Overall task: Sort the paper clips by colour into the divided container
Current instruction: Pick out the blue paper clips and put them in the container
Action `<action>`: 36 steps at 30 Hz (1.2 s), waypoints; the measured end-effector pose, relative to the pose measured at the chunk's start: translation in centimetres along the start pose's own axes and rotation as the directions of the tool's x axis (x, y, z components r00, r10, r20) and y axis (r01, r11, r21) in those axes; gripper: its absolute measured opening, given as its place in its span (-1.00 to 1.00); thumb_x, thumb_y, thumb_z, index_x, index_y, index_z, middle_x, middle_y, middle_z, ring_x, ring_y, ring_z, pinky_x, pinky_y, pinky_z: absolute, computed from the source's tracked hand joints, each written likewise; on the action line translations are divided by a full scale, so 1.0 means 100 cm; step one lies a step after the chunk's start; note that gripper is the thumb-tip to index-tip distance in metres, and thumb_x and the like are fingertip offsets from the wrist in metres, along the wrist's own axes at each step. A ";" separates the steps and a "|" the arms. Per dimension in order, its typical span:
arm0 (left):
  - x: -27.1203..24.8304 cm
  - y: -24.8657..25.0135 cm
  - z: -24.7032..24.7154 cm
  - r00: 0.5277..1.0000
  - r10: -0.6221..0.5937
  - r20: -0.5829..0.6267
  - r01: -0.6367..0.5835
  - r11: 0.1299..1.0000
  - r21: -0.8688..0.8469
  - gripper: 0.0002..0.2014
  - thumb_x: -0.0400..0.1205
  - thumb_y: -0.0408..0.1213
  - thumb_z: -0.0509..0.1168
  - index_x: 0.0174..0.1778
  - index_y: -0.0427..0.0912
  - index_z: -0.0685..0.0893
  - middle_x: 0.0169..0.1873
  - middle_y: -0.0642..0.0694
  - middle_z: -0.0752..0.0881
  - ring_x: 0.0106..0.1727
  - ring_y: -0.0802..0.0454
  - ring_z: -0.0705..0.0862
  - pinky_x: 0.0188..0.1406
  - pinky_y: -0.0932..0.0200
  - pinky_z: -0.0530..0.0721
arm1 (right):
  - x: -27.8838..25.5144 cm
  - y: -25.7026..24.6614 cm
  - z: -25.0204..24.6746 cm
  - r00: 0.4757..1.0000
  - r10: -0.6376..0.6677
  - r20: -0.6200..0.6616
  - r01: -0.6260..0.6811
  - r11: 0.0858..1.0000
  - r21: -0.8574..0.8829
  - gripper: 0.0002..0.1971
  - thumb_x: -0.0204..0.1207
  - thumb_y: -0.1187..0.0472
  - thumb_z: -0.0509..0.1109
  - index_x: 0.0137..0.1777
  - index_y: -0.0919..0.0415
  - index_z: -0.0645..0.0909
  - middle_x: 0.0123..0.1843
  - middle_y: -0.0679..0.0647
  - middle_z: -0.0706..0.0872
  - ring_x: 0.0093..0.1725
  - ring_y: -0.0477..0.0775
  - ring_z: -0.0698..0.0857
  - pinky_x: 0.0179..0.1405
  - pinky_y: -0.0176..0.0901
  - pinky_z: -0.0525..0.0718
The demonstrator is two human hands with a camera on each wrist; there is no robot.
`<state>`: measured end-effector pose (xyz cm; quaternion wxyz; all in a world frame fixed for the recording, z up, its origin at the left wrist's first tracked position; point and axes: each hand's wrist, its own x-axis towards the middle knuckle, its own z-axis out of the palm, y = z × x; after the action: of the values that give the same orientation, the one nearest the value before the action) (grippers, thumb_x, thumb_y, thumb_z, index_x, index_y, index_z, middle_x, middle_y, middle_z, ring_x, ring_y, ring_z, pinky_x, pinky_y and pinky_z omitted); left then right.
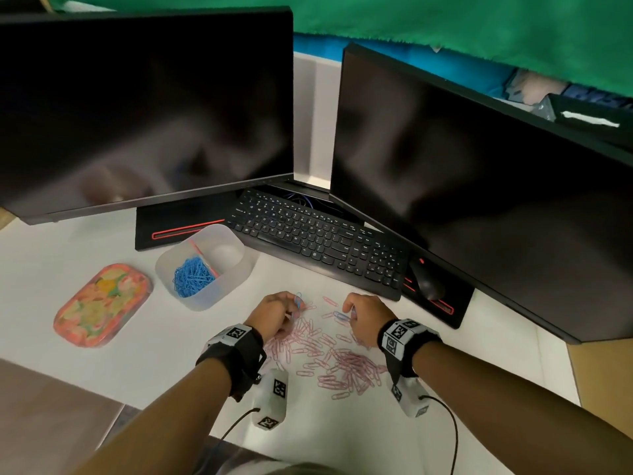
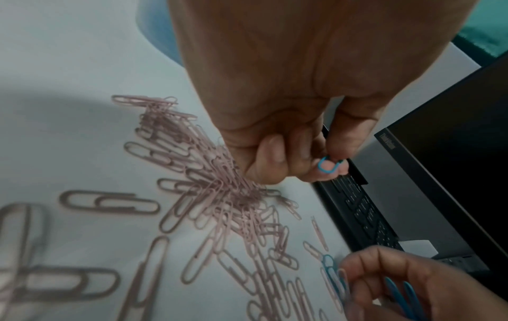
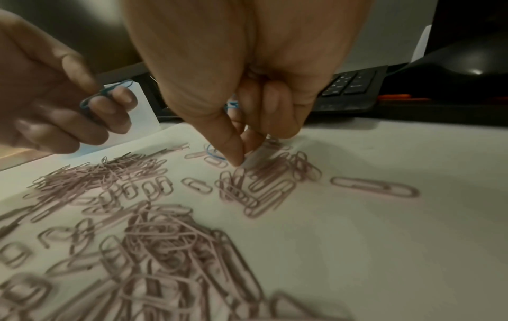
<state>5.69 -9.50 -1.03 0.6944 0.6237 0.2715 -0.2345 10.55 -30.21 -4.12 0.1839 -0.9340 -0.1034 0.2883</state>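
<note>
Pink paper clips (image 1: 329,358) lie scattered on the white desk between my hands. My left hand (image 1: 291,308) hovers over the pile's far left and pinches a blue paper clip (image 2: 328,167) at its fingertips. My right hand (image 1: 351,311) is at the pile's far right, fingers curled round blue clips (image 2: 401,291), thumb tip down beside another blue clip (image 3: 214,154) lying on the desk. The translucent divided container (image 1: 239,269) stands to the far left. Its left compartment holds a heap of blue clips (image 1: 191,275); the right compartment looks empty.
A black keyboard (image 1: 318,241) and a mouse (image 1: 424,279) lie just beyond the clips, under two dark monitors (image 1: 147,108). A patterned orange lid (image 1: 102,305) rests left of the container. Cables trail from both wrist cameras toward me.
</note>
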 end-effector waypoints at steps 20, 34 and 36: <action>-0.010 0.015 -0.017 0.995 -0.085 0.057 0.100 0.928 -0.358 -0.68 0.69 -0.08 0.11 -0.36 -0.11 0.48 -0.47 -0.07 0.45 -0.53 0.02 0.36 -0.54 0.26 0.26 | -0.016 -0.075 -0.033 0.984 -0.048 0.172 -0.089 0.701 0.708 -0.89 0.30 0.21 0.22 -0.27 0.27 0.47 -0.44 0.07 0.35 -0.62 -0.08 0.24 -0.58 -0.29 0.11; -0.039 0.057 -0.133 0.896 -0.019 -0.444 -0.150 0.927 -0.344 -0.84 0.68 -0.31 0.14 -0.14 -0.15 0.61 -0.48 -0.10 0.61 -0.45 0.00 0.53 -0.45 0.17 0.49 | 0.039 -0.252 -0.012 0.943 -0.253 0.217 0.152 0.905 0.397 -0.79 0.60 0.25 0.25 -0.27 0.19 0.59 -0.37 0.11 0.65 -0.56 0.01 0.50 -0.66 -0.28 0.46; -0.036 0.060 -0.147 0.876 -0.037 -0.480 -0.144 0.931 -0.335 -0.86 0.69 -0.28 0.14 0.02 -0.18 0.59 -0.32 -0.17 0.61 -0.35 -0.04 0.58 -0.38 0.08 0.60 | 0.046 -0.270 -0.011 0.941 -0.252 0.224 0.167 0.926 0.339 -0.84 0.60 0.28 0.22 -0.16 0.20 0.62 -0.24 0.21 0.73 -0.49 0.06 0.62 -0.53 -0.17 0.63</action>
<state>5.82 5.74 4.71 0.7141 0.5316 0.4554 0.0002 12.54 -4.54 5.28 0.3451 -0.8293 -0.1795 0.4012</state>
